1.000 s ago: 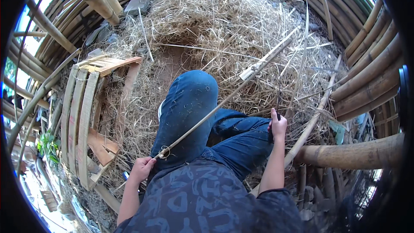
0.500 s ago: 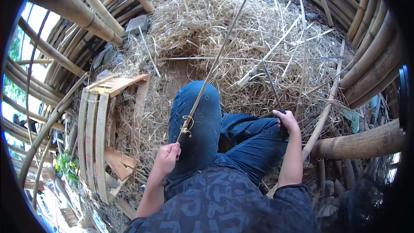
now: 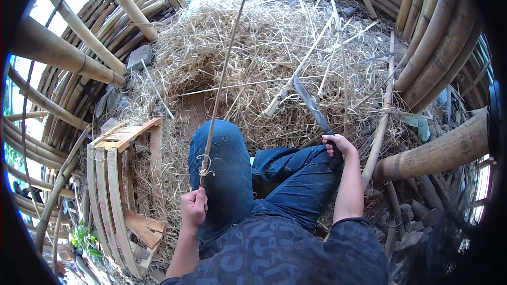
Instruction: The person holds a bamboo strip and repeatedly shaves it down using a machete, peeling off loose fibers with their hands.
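Observation:
A long thin bamboo stick (image 3: 225, 68) is held by its near end in my left hand (image 3: 194, 207), whose fingers are closed round it. The stick slants up and away past my raised left knee, and loose fibres curl from it just above the grip. My right hand (image 3: 340, 146) is wrapped round the black handle of a machete (image 3: 312, 106). Its blade points forward and left, with the flat side showing, apart from the stick. The blade tip is close to a pale split bamboo piece (image 3: 277, 102) lying on the shavings.
Dry bamboo shavings (image 3: 248, 37) cover the ground ahead. A wooden crate (image 3: 108, 195) stands at my left. Thick bamboo poles (image 3: 433, 148) lean in from the right, others (image 3: 79, 63) from the left. A long pole (image 3: 381, 121) lies on the right beyond my forearm.
The view has shifted, so the surroundings sit further left. The machete has turned in my right hand, showing more of the blade's flat side. My left hand keeps hold of the stick.

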`<control>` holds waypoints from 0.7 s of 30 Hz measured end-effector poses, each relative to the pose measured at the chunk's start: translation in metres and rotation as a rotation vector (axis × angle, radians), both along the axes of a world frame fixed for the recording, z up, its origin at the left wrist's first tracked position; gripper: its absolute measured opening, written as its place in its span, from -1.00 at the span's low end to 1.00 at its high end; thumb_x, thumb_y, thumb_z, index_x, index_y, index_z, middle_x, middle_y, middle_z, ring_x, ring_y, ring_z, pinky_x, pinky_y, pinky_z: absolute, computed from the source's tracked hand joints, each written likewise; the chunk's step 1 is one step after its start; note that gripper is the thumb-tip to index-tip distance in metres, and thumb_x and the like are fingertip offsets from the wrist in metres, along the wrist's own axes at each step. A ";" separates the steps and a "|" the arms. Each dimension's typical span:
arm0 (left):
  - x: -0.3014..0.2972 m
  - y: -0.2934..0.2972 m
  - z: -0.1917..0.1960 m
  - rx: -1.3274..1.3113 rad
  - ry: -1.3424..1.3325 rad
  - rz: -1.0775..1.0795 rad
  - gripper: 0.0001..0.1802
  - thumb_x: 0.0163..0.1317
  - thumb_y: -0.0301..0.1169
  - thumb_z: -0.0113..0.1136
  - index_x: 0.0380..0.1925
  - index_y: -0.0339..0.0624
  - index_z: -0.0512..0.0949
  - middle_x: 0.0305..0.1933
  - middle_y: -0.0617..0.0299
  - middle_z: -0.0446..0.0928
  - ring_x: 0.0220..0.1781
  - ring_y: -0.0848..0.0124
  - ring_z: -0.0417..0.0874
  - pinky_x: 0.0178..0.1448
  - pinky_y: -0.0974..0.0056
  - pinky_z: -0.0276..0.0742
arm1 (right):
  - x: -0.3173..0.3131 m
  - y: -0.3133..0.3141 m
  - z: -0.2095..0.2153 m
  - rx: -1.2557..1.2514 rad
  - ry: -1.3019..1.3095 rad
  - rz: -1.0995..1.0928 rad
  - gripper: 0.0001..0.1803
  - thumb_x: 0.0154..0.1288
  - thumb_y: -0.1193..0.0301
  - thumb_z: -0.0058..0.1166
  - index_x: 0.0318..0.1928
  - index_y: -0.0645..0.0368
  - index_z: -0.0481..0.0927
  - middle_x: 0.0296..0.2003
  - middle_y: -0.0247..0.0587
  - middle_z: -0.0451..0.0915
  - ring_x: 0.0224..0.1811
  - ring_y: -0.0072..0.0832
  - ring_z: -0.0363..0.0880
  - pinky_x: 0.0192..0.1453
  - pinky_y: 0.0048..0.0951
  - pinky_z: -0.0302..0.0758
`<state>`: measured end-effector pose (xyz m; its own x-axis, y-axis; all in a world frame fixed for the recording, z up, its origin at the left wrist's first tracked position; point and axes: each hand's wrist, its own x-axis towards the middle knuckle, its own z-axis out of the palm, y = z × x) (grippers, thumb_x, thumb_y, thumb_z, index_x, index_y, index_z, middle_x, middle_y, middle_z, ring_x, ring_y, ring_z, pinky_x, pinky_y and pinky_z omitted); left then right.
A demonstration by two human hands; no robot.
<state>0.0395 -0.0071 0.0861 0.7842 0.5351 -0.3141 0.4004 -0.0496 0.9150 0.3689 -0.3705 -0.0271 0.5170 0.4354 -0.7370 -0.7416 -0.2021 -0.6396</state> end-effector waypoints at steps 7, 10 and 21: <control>-0.002 -0.004 -0.004 0.079 -0.057 0.050 -0.46 0.42 -0.24 -0.06 -0.79 -0.17 0.33 -0.79 0.38 0.28 -0.75 0.62 0.28 -0.64 0.44 0.11 | 0.004 0.003 -0.003 -0.017 -0.002 0.026 -0.73 0.22 0.17 0.20 -0.47 -0.02 0.43 -0.70 -0.55 0.36 -0.72 -0.69 0.31 -0.60 -0.60 0.30; 0.002 -0.011 -0.002 0.071 -0.058 0.062 -0.46 0.42 -0.25 -0.07 -0.80 -0.18 0.32 -0.79 0.38 0.27 -0.75 0.63 0.28 -0.65 0.45 0.10 | 0.007 -0.003 -0.006 -0.031 -0.036 0.025 -0.73 0.22 0.17 0.19 -0.46 -0.02 0.43 -0.69 -0.56 0.35 -0.72 -0.69 0.30 -0.60 -0.60 0.29; -0.003 0.007 -0.034 0.041 -0.133 0.014 -0.52 0.39 -0.32 -0.10 -0.78 -0.12 0.24 -0.79 0.48 0.15 -0.74 0.67 0.13 -0.66 0.38 -0.09 | -0.007 0.010 -0.023 0.030 0.021 0.022 -0.73 0.25 0.15 0.19 -0.42 0.02 0.47 -0.67 -0.55 0.35 -0.69 -0.68 0.31 -0.56 -0.56 0.31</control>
